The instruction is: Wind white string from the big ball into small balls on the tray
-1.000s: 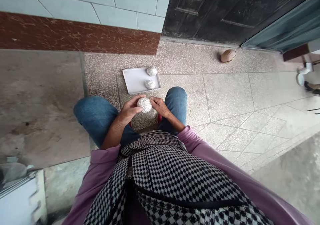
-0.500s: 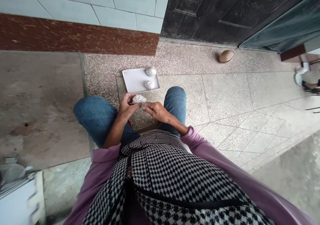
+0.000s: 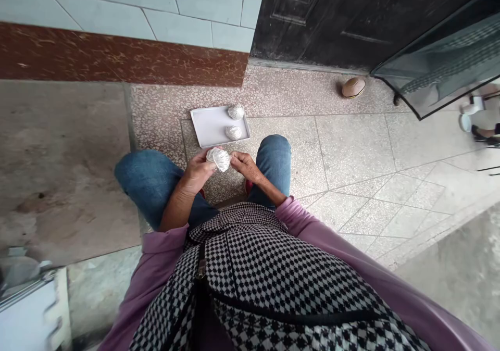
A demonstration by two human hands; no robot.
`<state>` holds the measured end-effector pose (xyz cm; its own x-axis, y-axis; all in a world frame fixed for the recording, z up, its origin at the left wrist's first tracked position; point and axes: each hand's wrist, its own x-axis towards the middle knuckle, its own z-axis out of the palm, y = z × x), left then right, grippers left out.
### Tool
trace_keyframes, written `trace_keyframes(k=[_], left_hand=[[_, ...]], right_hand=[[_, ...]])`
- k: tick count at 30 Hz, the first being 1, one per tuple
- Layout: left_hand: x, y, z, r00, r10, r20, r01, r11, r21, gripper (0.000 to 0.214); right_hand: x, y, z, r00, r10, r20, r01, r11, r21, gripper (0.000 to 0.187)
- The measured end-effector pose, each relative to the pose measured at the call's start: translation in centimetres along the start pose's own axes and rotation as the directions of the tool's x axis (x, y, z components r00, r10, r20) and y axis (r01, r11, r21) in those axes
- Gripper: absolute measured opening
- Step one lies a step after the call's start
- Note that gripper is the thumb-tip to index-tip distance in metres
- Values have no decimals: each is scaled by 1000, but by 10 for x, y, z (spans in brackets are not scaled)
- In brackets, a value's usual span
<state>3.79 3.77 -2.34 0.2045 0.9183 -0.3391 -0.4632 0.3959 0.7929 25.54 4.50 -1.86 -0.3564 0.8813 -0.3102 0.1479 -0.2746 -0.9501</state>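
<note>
A ball of white string (image 3: 219, 159) is held in front of my knees by my left hand (image 3: 198, 173), with its fingers and thumb closed around the left side. My right hand (image 3: 245, 166) is closed in a pinch at the ball's right edge, apparently on a strand of the string; the strand itself is too fine to make out well. Just beyond my hands, a white tray (image 3: 209, 124) lies on the floor. Two more balls of white string rest in its right half, an upper one (image 3: 236, 112) and a lower one (image 3: 233, 132).
A tiled wall (image 3: 175, 7) with a red-brown skirting stands ahead, beside a dark door (image 3: 312, 23). On the floor near the door sits a tan rounded object (image 3: 353, 87). A dark-framed sheer panel (image 3: 441, 75) juts out at the right. Part of another person's leg (image 3: 486, 133) shows far right.
My right hand has shifted slightly right and up, and the ball has turned in my left hand. At the right, the sheer panel has swung outward over the floor. The tray stays put.
</note>
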Motion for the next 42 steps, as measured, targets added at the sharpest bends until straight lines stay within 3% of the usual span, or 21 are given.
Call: trace_keyframes(k=[5,9,13,16,20,23,27,31,36,39,42], left_hand=[[5,1,0,988,94,-123,-100,994,-44,59],[8,-2,-1,962,171,-213,-154,984,93,64],[7,-4,-2,953,185,-241,-106,945,309,69],[2,-1,-2,988,85,-132,-33,935,354,64],[-5,4,0,995,-45,85,26,976,215,54],[-9,8,3,989,-69,131,60,996,71,61],[-12,15,2,993,-60,104,60,998,10,67],[-12,19,-3,996,-59,69,57,998,26,52],[-10,23,-8,1000,1,-5,0,999,32,53],[-10,27,-10,999,20,-39,-20,1000,11,52],[-10,30,-10,997,27,-72,-28,1000,-13,52]], right_hand=[[-25,0,18,998,29,55,-23,995,-100,70],[-37,-16,23,992,7,129,27,966,-259,66],[-26,-38,6,983,-54,173,108,940,-323,58],[-6,-47,-16,989,-101,107,132,931,-340,56],[15,-42,-31,991,-116,63,127,968,-218,58],[17,-31,-25,998,-50,32,52,996,-72,55],[12,-16,-15,998,33,56,-36,998,44,50],[11,-11,-15,995,44,86,-52,993,103,63],[17,-15,-22,995,64,76,-73,990,120,69],[19,-17,-24,994,67,83,-75,992,98,63],[19,-19,-27,1000,-18,8,18,996,-83,45]])
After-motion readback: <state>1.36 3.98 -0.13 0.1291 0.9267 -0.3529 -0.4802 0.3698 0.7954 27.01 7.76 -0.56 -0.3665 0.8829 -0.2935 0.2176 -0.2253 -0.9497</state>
